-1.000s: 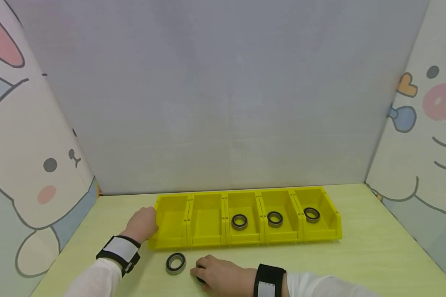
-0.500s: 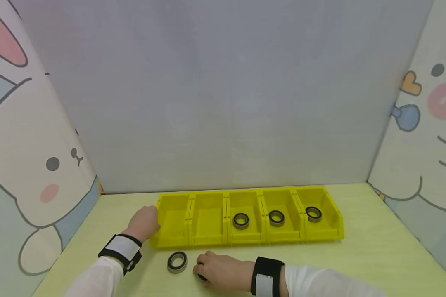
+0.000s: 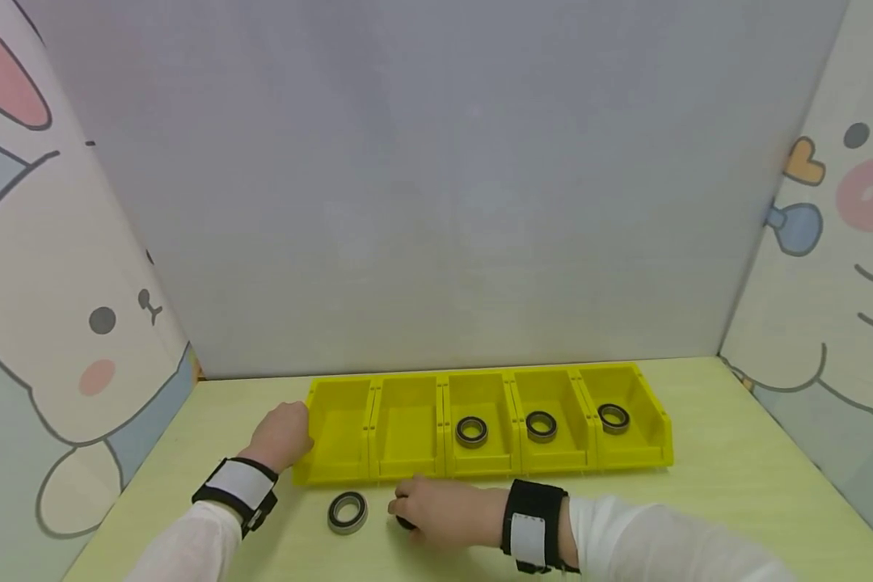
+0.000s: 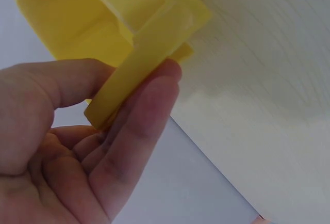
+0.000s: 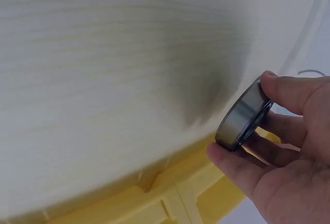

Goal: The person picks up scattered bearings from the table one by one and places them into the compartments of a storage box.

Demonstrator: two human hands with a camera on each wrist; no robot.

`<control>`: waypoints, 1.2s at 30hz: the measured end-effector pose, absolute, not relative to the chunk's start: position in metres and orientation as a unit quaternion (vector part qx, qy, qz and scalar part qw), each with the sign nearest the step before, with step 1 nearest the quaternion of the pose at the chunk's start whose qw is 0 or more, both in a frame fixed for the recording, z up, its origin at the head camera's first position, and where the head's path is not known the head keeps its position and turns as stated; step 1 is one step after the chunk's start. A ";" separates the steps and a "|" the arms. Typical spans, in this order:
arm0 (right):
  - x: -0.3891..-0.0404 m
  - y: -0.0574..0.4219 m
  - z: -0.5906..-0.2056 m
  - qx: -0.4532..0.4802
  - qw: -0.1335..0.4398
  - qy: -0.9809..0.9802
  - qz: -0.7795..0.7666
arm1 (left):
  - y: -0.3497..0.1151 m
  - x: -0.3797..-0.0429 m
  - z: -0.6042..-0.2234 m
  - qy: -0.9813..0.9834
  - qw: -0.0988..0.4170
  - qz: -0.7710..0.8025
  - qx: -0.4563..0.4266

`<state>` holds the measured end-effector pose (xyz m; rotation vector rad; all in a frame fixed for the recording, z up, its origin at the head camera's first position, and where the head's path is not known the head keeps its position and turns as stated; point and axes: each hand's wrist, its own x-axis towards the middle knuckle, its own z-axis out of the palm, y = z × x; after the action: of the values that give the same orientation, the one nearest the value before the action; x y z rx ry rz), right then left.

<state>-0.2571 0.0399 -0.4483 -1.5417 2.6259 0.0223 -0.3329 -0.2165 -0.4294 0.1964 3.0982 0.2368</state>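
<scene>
My left hand [image 3: 280, 436] pinches the left side wall of a row of yellow storage bins [image 3: 407, 469]; in the left wrist view the thumb lies inside the yellow wall [image 4: 131, 72] and the fingers outside. My right hand [image 3: 447, 511] holds a ball bearing [image 5: 242, 115] by its steel outer ring between thumb and fingers, over the table in front of the bins. In the head view that bearing is mostly hidden by the fingers. Another bearing [image 3: 347, 512] lies flat on the table between the two hands.
Single bearings lie in the middle bin [image 3: 471, 444], the fourth bin [image 3: 541, 437] and the rightmost bin [image 3: 614, 429]. The two left bins hold nothing. A pale wall [image 3: 444, 202] stands behind the light wood table [image 3: 735, 485], with cartoon-printed panels at both sides.
My right hand has lifted the bearing and moved a little forward and right, toward the bins. The left hand keeps its grip on the bin wall. The view shifted slightly.
</scene>
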 end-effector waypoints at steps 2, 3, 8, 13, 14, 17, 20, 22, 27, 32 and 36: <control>-0.259 0.041 -0.440 -0.494 0.055 0.868 0.001 | -0.217 -0.333 -0.430 0.995 0.014 0.074 0.063; -0.260 0.041 -0.435 -0.487 0.057 0.872 -0.001 | -0.216 -0.333 -0.429 0.995 0.013 0.073 0.064; -0.265 0.042 -0.418 -0.469 0.029 0.883 0.008 | -0.216 -0.333 -0.430 0.996 0.012 0.071 0.062; -0.273 0.044 -0.406 -0.445 0.032 0.895 0.011 | -0.217 -0.334 -0.432 0.995 0.009 0.071 0.065; -0.275 0.044 -0.403 -0.436 0.035 0.899 0.009 | -0.218 -0.334 -0.432 0.995 0.008 0.071 0.066; -0.283 0.043 -0.400 -0.420 0.029 0.907 0.007 | -0.218 -0.334 -0.432 0.995 0.006 0.070 0.069; -0.293 0.042 -0.401 -0.404 0.021 0.914 0.003 | -0.218 -0.334 -0.431 0.995 0.005 0.069 0.070; -0.300 0.041 -0.403 -0.397 0.018 0.918 -0.004 | -0.218 -0.334 -0.431 0.995 0.005 0.069 0.071; -0.315 0.037 -0.410 -0.386 0.017 0.922 -0.026 | -0.218 -0.334 -0.431 0.995 0.008 0.071 0.067; -0.325 0.031 -0.420 -0.382 0.007 0.924 -0.029 | -0.217 -0.333 -0.430 0.995 0.014 0.074 0.062; -0.329 0.025 -0.425 -0.376 0.007 0.926 -0.026 | -0.217 -0.333 -0.430 0.995 0.020 0.075 0.059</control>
<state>-0.3285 0.0248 -0.4249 -1.1766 2.8961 -0.0808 -0.3330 -0.2172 -0.4300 0.1825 3.0879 0.2335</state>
